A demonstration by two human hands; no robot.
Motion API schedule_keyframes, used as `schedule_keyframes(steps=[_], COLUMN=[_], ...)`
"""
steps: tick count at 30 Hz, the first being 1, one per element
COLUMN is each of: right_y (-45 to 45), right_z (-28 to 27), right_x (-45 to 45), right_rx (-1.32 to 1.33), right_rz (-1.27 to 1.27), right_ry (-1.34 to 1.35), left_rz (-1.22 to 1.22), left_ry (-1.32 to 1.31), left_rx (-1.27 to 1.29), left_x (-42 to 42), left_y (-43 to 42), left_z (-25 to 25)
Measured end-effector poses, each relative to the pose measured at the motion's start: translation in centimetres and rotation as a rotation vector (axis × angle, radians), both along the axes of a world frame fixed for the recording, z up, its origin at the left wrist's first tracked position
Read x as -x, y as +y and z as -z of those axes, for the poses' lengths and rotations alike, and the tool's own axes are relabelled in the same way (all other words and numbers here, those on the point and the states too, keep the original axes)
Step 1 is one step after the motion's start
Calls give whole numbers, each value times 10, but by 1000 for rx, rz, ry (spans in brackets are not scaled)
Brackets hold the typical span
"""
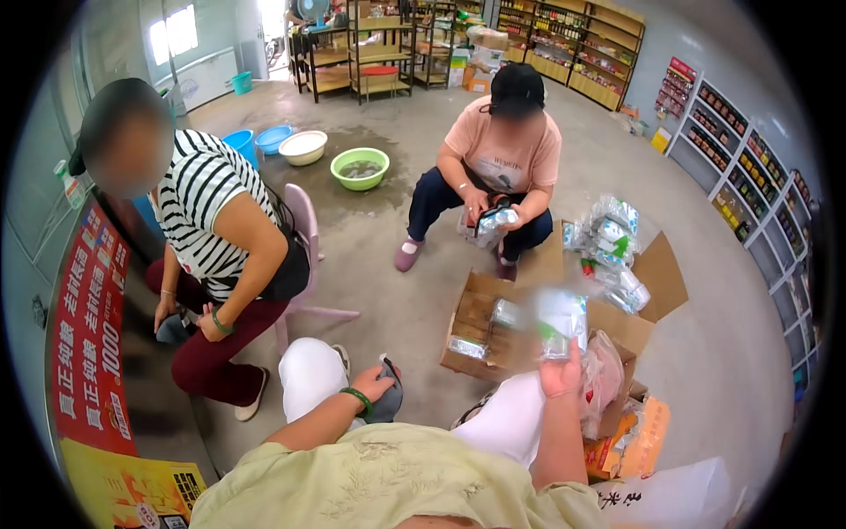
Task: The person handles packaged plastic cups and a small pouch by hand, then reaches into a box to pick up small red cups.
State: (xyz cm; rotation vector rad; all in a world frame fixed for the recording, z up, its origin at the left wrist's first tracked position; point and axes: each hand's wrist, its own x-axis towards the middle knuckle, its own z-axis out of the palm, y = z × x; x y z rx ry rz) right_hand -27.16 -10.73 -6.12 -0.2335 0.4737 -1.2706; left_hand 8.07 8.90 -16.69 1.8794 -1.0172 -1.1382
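My left hand (372, 384), with a green bangle at its wrist, is closed on a dark grey cloth (386, 402) beside my knee. What kind of cloth item it is, I cannot make out. In my right hand (561, 374) is a clear-wrapped packet (562, 319) with white, blue and green print, partly blurred. That packet is held above an open cardboard box (474, 351), where a few similar packets (468, 346) lie. More wrapped packets (610, 242) are heaped beyond its flaps.
Across from me a person (504, 159) crouches, holding a packet. Another person (225, 220) sits at my left on a pink chair (302, 216) with a dark item in hand. Basins (359, 182) stand on wet floor. A white sack (674, 495) lies at my right.
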Motion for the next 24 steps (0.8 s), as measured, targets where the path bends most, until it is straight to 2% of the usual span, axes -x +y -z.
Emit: schedule_keyframes(steps=[2, 5, 7, 9, 11, 13, 17, 18, 21, 24], right_y=[-12, -5, 5, -1, -22, -27, -74, -88, -113, -117], right_z=[3, -14, -43, -47, -38, -69, -96, -112, -161, -213], right_x=[7, 18, 24, 52, 97, 103, 145, 144, 114, 76], right_rx=[-27, -82, -53, -40, -93, -248, -201, -181, -52, -16], right_rz=[-26, -25, 132, 208, 174, 433, 450, 440, 371, 362], right_ry=[-36, -11, 54, 66, -45, 32, 165, 175, 257, 388], left_rz=[-26, -76, -94, -64, -80, 5, -6, -22, -3, -20], left_ry=[-121, 25, 68, 2, -40, -100, 3, -41, -76, -86], left_rx=[74, -31, -34, -67, -50, -27, -7, 11, 60, 27], left_x=[-6, 3, 2, 3, 5, 4, 6, 8, 7, 9], left_y=[-2, 5, 4, 4, 2, 0, -4, -5, -5, 1], left_z=[30, -16, -17, -9, -9, -7, 3, 8, 11, -14])
